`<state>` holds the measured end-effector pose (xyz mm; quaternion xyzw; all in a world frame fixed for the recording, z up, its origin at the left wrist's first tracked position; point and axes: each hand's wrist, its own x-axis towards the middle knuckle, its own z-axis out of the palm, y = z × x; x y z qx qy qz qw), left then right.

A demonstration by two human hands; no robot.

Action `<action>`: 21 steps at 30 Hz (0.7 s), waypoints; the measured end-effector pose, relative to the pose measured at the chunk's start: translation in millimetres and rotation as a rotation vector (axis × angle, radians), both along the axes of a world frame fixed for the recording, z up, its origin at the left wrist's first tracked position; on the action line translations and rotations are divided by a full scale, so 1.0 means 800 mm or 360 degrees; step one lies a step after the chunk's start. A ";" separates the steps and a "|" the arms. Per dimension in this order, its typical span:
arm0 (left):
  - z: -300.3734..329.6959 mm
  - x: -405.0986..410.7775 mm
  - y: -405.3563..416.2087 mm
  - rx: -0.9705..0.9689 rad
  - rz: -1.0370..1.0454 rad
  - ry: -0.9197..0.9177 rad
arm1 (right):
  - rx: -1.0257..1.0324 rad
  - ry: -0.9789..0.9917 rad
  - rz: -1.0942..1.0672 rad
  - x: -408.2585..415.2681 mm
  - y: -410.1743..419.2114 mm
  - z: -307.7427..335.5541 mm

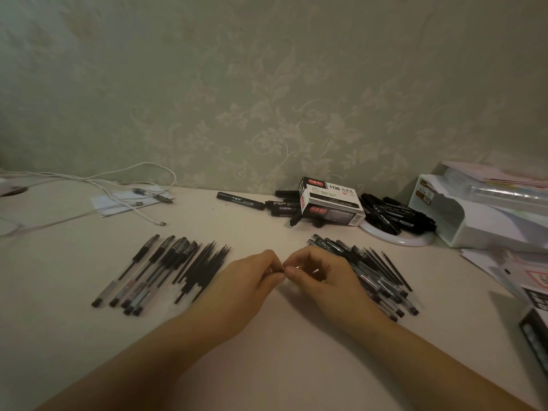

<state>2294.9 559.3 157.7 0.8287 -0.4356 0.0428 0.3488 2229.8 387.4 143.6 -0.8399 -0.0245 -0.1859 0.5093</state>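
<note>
Clear plastic pen part (283,269), too small to make out well, sits pinched between your left hand (252,275) at nine o'clock and right hand (317,272) at three, its long axis seemingly running between them above the table (281,336).

marker box (332,201), cable (161,223), organizer (439,221)

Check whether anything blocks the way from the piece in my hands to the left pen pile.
Nothing visible does. The left hand and right hand pinch a small piece between their fingertips, and the left pile lies just beside the left hand, with only bare table between.
</note>
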 end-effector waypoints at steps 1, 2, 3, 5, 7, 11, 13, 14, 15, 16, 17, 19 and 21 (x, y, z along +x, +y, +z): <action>0.000 -0.001 0.001 -0.0013 -0.0003 0.0001 | -0.0017 -0.0004 -0.0015 0.000 0.000 0.000; 0.000 0.000 0.002 -0.0017 -0.0012 0.0002 | -0.0019 -0.0004 -0.0037 0.000 0.001 0.001; 0.000 0.000 0.003 -0.0016 -0.0030 -0.0008 | -0.0011 0.0002 -0.0057 0.000 0.002 0.002; 0.001 0.001 0.003 -0.0005 -0.0063 -0.0050 | -0.0011 0.0007 -0.0075 0.000 0.002 0.001; -0.001 0.001 0.002 0.0010 -0.0057 -0.0097 | -0.0036 0.0004 -0.0076 -0.001 0.003 0.001; -0.004 0.004 0.002 -0.0002 -0.0018 -0.0175 | -0.0075 0.0023 -0.0052 -0.001 0.001 0.001; -0.005 0.006 0.003 -0.0014 0.0001 -0.0203 | -0.0079 0.0008 -0.0039 -0.001 0.001 0.001; -0.005 0.006 0.003 -0.0023 0.0004 -0.0204 | -0.0071 0.0000 -0.0041 -0.002 0.002 0.002; -0.004 0.007 0.003 -0.0032 0.0001 -0.0204 | -0.0061 -0.0005 -0.0048 -0.002 0.003 0.002; -0.003 0.006 0.003 -0.0036 -0.0005 -0.0204 | -0.0053 -0.0012 -0.0055 -0.002 0.004 0.003; -0.003 0.006 0.002 -0.0032 -0.0013 -0.0204 | -0.0045 -0.0019 -0.0061 -0.002 0.004 0.003; -0.001 0.004 0.002 -0.0024 -0.0030 -0.0189 | -0.0044 -0.0027 -0.0067 -0.002 0.004 0.003; -0.002 0.003 0.003 -0.0041 -0.0023 -0.0145 | -0.0059 -0.0009 -0.0054 -0.003 0.003 0.003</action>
